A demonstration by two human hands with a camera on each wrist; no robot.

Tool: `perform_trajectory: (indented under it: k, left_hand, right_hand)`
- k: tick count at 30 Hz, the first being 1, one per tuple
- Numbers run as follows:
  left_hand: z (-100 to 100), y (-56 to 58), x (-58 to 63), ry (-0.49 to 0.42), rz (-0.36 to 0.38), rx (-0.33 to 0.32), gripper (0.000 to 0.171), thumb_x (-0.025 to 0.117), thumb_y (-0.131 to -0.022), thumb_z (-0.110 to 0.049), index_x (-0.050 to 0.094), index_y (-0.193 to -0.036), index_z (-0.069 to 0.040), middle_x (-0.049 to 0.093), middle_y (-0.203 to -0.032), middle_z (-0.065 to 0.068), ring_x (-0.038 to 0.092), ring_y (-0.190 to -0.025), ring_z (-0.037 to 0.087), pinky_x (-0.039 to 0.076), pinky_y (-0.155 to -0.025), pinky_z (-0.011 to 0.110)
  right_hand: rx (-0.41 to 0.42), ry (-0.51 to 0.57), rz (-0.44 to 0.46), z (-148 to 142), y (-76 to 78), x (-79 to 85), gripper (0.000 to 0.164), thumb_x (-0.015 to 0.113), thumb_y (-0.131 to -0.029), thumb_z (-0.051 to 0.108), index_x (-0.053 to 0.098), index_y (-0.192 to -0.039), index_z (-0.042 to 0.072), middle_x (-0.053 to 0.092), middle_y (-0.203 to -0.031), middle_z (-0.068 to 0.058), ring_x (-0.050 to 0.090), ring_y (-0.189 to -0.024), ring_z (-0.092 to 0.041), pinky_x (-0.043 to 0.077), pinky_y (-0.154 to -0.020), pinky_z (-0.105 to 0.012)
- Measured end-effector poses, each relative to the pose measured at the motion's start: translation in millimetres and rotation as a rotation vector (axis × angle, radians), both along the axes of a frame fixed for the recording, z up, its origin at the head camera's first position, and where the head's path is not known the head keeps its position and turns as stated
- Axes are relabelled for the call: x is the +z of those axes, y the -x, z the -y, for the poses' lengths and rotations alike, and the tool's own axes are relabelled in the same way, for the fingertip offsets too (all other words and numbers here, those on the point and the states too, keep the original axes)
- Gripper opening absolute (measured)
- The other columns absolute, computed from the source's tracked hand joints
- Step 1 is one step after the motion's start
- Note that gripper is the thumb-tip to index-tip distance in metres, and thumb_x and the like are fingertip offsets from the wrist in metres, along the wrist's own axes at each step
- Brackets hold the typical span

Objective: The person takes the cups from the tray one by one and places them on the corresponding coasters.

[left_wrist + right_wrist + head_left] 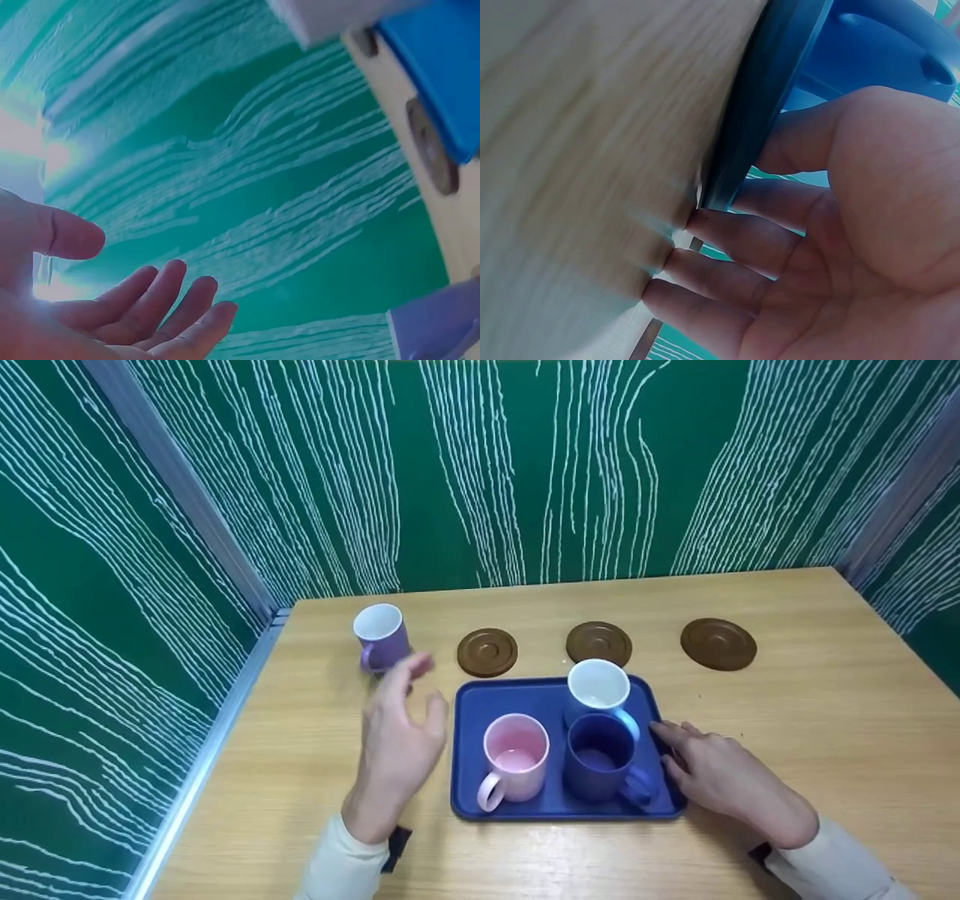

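Note:
Beside the purple mug (386,649), near the table's far left, my left hand (401,735) hovers with thumb and fingers spread, nothing held. The left wrist view shows its fingers (172,300) loosely extended, the purple mug (439,322) at lower right. My right hand (724,772) rests at the right edge of the blue tray (469,742). Its thumb and index finger touch the rim, while the other fingertips (656,292) rest on the table. On the tray stand a pink mug (517,765), a dark blue mug (592,776) and a light blue mug (585,697).
Behind the tray lie three round brown coasters, a left one (487,652), a middle one (598,641) partly overlapped by the light blue mug, and a right one (718,645). A green wall (525,472) with white lines borders the wooden table (825,660).

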State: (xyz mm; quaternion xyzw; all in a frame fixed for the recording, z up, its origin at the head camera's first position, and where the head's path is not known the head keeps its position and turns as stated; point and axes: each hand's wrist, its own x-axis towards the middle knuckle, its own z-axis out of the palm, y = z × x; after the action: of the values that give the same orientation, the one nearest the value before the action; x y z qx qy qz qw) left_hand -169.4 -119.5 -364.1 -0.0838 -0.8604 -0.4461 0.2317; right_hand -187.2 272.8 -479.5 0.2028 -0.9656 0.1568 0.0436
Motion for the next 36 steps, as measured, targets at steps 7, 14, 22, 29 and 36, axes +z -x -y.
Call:
perform_trajectory:
  k: [7, 14, 22, 29, 36]
  left_hand:
    - [-2, -17.1, -22.8, 0.106, 0.079, -0.07, 0.04, 0.067, -0.093, -0.014, 0.064, -0.133, -0.008, 0.068, -0.129, 0.003, 0.062, -0.12, 0.018, 0.053, -0.1, 0.038]
    - [1, -26.9, -49.7, 0.116, 0.186, -0.149, 0.042, 0.074, -0.092, -0.021, 0.059, -0.131, -0.014, 0.07, -0.12, 0.001, 0.067, -0.115, 0.018, 0.056, -0.097, 0.038]
    - [-3, -29.8, -70.4, 0.131, 0.318, -0.25, 0.036, 0.079, -0.091, -0.039, 0.064, -0.114, -0.015, 0.072, -0.111, 0.003, 0.068, -0.108, 0.022, 0.058, -0.093, 0.043]
    - [-6, -29.1, -80.4, 0.127, 0.427, -0.309, 0.033, 0.079, -0.091, -0.042, 0.067, -0.108, -0.017, 0.071, -0.104, -0.006, 0.067, -0.101, 0.012, 0.058, -0.088, 0.041]
    - [-6, -28.0, -82.8, 0.048, 0.485, -0.348, 0.025, 0.08, -0.09, -0.035, 0.069, -0.1, -0.015, 0.072, -0.095, -0.004, 0.069, -0.093, 0.012, 0.06, -0.079, 0.028]
  right_hand:
    - [0.007, 0.004, 0.02, 2, 1.6, -0.8, 0.049, 0.066, -0.097, 0.015, 0.059, -0.141, -0.005, 0.061, -0.136, -0.033, 0.061, -0.121, -0.055, 0.051, -0.094, -0.067]
    - [0.014, 0.008, 0.016, 2, 1.2, 1.4, 0.049, 0.065, -0.097, 0.014, 0.059, -0.14, -0.005, 0.061, -0.137, -0.032, 0.06, -0.121, -0.055, 0.051, -0.093, -0.068]
    - [0.017, 0.016, 0.002, 0, 1.9, 1.1, 0.049, 0.067, -0.096, 0.014, 0.059, -0.141, -0.005, 0.061, -0.136, -0.034, 0.061, -0.12, -0.055, 0.052, -0.092, -0.067]
    - [0.002, 0.018, 0.011, 0, -1.0, 1.3, 0.049, 0.067, -0.096, 0.014, 0.06, -0.141, -0.004, 0.061, -0.137, -0.033, 0.061, -0.12, -0.055, 0.051, -0.094, -0.067]
    - [0.007, 0.003, 0.004, -1, 0.2, 2.4, 0.049, 0.067, -0.096, 0.015, 0.059, -0.141, -0.005, 0.06, -0.138, -0.031, 0.061, -0.12, -0.055, 0.051, -0.093, -0.067]
